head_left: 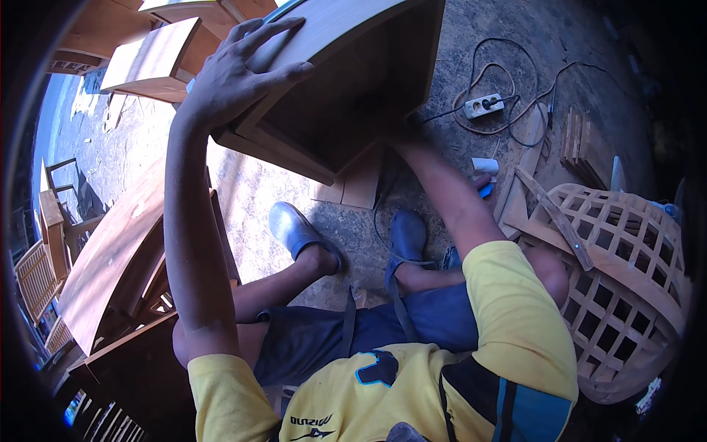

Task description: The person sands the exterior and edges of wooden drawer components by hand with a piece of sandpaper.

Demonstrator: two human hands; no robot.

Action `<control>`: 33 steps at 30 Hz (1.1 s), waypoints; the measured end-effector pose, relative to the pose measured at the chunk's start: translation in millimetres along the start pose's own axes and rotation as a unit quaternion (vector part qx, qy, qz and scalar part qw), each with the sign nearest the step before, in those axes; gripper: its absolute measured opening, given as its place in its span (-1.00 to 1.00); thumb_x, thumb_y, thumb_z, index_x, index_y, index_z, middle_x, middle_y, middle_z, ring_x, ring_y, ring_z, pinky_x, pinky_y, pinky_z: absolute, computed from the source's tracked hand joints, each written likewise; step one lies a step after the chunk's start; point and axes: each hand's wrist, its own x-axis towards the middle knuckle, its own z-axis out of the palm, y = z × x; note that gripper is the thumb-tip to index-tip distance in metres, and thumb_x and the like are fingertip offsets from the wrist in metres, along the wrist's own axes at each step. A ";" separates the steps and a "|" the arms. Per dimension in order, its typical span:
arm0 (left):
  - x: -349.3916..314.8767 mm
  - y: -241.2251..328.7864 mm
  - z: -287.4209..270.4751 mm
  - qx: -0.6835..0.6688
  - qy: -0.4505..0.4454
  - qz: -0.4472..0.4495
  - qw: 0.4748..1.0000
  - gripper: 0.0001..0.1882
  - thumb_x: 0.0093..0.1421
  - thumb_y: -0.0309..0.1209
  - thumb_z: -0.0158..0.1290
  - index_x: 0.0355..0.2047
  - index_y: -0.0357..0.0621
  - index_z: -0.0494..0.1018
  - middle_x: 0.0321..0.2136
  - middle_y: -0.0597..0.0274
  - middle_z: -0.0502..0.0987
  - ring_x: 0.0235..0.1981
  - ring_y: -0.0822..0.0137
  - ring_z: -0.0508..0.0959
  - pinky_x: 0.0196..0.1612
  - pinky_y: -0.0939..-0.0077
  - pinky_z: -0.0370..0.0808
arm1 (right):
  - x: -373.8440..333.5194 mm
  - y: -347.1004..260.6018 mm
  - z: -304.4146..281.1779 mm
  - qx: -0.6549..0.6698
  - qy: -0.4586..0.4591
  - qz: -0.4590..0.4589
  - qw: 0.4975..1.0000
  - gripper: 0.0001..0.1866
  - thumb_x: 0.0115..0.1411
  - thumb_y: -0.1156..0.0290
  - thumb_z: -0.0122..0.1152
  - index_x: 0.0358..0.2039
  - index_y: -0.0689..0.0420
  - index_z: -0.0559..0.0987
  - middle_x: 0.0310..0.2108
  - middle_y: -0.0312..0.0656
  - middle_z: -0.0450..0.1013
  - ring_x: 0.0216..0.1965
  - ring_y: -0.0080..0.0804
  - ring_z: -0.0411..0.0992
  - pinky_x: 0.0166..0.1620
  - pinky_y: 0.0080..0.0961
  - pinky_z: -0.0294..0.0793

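Note:
A wooden drawer-like box (361,66) with a curved edge is tilted up in front of me, its hollow, shadowed side facing me. My left hand (239,74) lies on its upper left panel, fingers spread and thumb stretched out along the edge. My right forearm (453,195) reaches under the box's lower right corner. The box and deep shadow hide my right hand, so whatever it holds or touches does not show. A black cable runs from near that corner to a white power strip (484,106) with a plug in it.
Similar wooden boxes (151,59) stand at the far left. A curved wooden furniture piece (121,250) is close on my left. On my right sit a slatted lattice frame (618,280) and stacked wood pieces (582,144). Loose cords coil around the power strip. Flat boards (350,188) lie beyond my feet.

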 end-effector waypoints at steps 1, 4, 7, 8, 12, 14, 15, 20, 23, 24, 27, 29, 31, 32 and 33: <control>1.8 1.5 -1.0 0.002 0.003 0.005 1.000 -0.02 -0.09 0.54 0.19 0.35 0.58 0.38 0.41 0.02 0.24 0.37 -0.17 0.35 0.37 -0.23 0.36 | 6.2 18.2 -19.8 0.026 0.012 0.038 0.999 -0.60 0.38 0.38 0.02 0.19 0.06 0.56 0.15 0.08 0.49 0.25 -0.01 0.42 0.35 -0.12 0.36; -1.6 3.1 -0.6 -0.003 -0.004 0.007 1.000 -0.03 -0.07 0.52 0.20 0.35 0.58 0.39 0.42 0.01 0.22 0.37 -0.18 0.35 0.38 -0.22 0.35 | -23.7 23.0 -15.9 0.109 0.038 0.082 0.990 -0.60 0.37 0.39 0.02 0.19 0.06 0.57 0.15 0.08 0.49 0.25 -0.01 0.43 0.34 -0.12 0.37; 1.2 -2.4 -0.2 -0.007 -0.011 0.000 1.000 -0.06 -0.05 0.49 0.21 0.34 0.58 0.39 0.43 0.01 0.21 0.38 -0.18 0.34 0.39 -0.21 0.34 | -77.8 -23.4 32.3 -0.118 0.098 -0.014 0.988 -0.59 0.34 0.41 0.07 0.18 0.02 0.59 0.13 0.06 0.52 0.21 -0.03 0.47 0.31 -0.14 0.42; -5.2 -10.4 -6.7 -0.002 -0.019 -0.012 1.000 -0.08 -0.03 0.47 0.21 0.34 0.58 0.39 0.43 0.00 0.21 0.38 -0.17 0.34 0.39 -0.19 0.33 | -90.6 -50.9 46.9 -0.229 0.137 -0.050 0.962 -0.59 0.32 0.41 0.09 0.17 0.00 0.60 0.13 0.05 0.53 0.20 -0.03 0.48 0.29 -0.14 0.45; 7.8 -7.4 -8.9 -0.045 -0.026 0.007 0.999 -0.11 0.01 0.45 0.21 0.34 0.54 0.40 0.44 0.00 0.18 0.39 -0.18 0.32 0.40 -0.12 0.33 | -53.8 35.8 -7.1 0.018 -0.062 0.021 0.998 -0.56 0.46 0.13 -0.01 0.24 0.01 0.54 0.22 0.00 0.49 0.26 0.05 0.43 0.33 -0.09 0.39; -3.7 -16.5 -25.5 -0.007 -0.033 -0.014 0.999 -0.12 0.02 0.43 0.22 0.34 0.53 0.40 0.44 -0.01 0.19 0.39 -0.17 0.32 0.40 -0.10 0.33 | -17.8 9.3 -17.7 0.026 -0.003 0.069 0.997 -0.53 0.49 0.10 -0.10 0.21 0.10 0.55 0.18 0.07 0.50 0.24 0.13 0.42 0.32 -0.11 0.40; 2.4 -7.8 -20.3 -0.006 -0.035 -0.010 0.999 -0.12 0.03 0.41 0.23 0.35 0.52 0.40 0.44 -0.01 0.19 0.38 -0.17 0.33 0.40 -0.08 0.34 | -8.6 22.4 -13.3 0.022 0.007 0.074 0.997 -0.53 0.49 0.10 -0.10 0.21 0.10 0.55 0.18 0.07 0.50 0.24 0.13 0.42 0.32 -0.11 0.40; 12.6 23.3 -20.2 -0.049 -0.053 -0.029 0.997 -0.13 0.03 0.28 0.30 0.35 0.42 0.40 0.40 -0.01 0.24 0.34 -0.17 0.38 0.36 -0.02 0.39 | 36.6 8.2 12.4 0.024 0.363 0.056 0.930 -0.48 0.52 0.08 -0.17 0.23 0.18 0.51 0.19 0.10 0.47 0.23 0.09 0.43 0.34 -0.07 0.38; 9.3 17.3 -17.5 -0.009 -0.054 -0.044 0.998 -0.09 -0.02 0.29 0.32 0.35 0.45 0.40 0.39 -0.03 0.23 0.35 -0.22 0.35 0.36 -0.13 0.36 | 45.6 -18.7 16.8 0.082 0.335 0.106 0.933 -0.47 0.53 0.08 -0.18 0.24 0.18 0.49 0.21 0.10 0.45 0.24 0.08 0.42 0.35 -0.06 0.37; 6.2 17.1 -19.3 0.010 -0.048 -0.053 0.997 -0.09 -0.04 0.30 0.32 0.35 0.45 0.40 0.40 -0.04 0.21 0.36 -0.23 0.33 0.37 -0.18 0.34 | 49.1 -26.0 15.5 0.093 0.333 0.108 0.932 -0.47 0.53 0.08 -0.18 0.25 0.18 0.48 0.21 0.10 0.45 0.24 0.08 0.42 0.35 -0.05 0.37; -2.0 26.5 -37.2 0.005 -0.048 -0.061 0.997 -0.09 -0.03 0.34 0.30 0.35 0.48 0.40 0.40 -0.07 0.20 0.38 -0.23 0.29 0.40 -0.23 0.24 | 54.8 -44.4 11.8 0.118 0.324 0.105 0.933 -0.47 0.53 0.08 -0.19 0.26 0.19 0.46 0.22 0.11 0.43 0.25 0.08 0.41 0.36 -0.04 0.36; -5.6 25.1 -36.6 0.006 -0.061 -0.065 0.996 -0.07 0.00 0.39 0.25 0.37 0.50 0.35 0.42 -0.10 0.17 0.43 -0.22 0.21 0.44 -0.19 0.16 | 54.4 -52.5 7.5 0.138 0.315 0.108 0.933 -0.46 0.53 0.08 -0.19 0.27 0.19 0.45 0.23 0.11 0.42 0.25 0.08 0.40 0.37 -0.03 0.35; -1.1 13.7 -27.8 0.013 -0.077 -0.038 0.996 -0.07 0.02 0.44 0.19 0.39 0.53 0.32 0.42 -0.10 0.16 0.43 -0.23 0.21 0.46 -0.20 0.11 | 55.3 -56.9 0.9 0.159 0.312 0.120 0.929 -0.46 0.54 0.08 -0.20 0.29 0.19 0.44 0.24 0.11 0.41 0.26 0.08 0.40 0.38 -0.02 0.34; 4.2 20.1 -24.2 -0.005 -0.094 -0.044 0.995 -0.09 0.03 0.40 0.21 0.39 0.51 0.34 0.42 -0.13 0.15 0.44 -0.26 0.18 0.46 -0.23 0.09 | 46.9 -49.4 -5.2 0.161 0.311 0.129 0.928 -0.46 0.54 0.08 -0.20 0.29 0.20 0.43 0.25 0.11 0.40 0.26 0.08 0.39 0.38 -0.01 0.34; 5.9 21.2 -22.8 -0.016 -0.100 -0.033 0.994 -0.09 0.05 0.41 0.18 0.39 0.49 0.33 0.41 -0.15 0.15 0.44 -0.28 0.16 0.46 -0.24 0.08 | 46.1 -48.3 -11.9 0.168 0.311 0.135 0.926 -0.45 0.54 0.07 -0.20 0.30 0.20 0.42 0.25 0.12 0.39 0.26 0.08 0.39 0.38 -0.01 0.33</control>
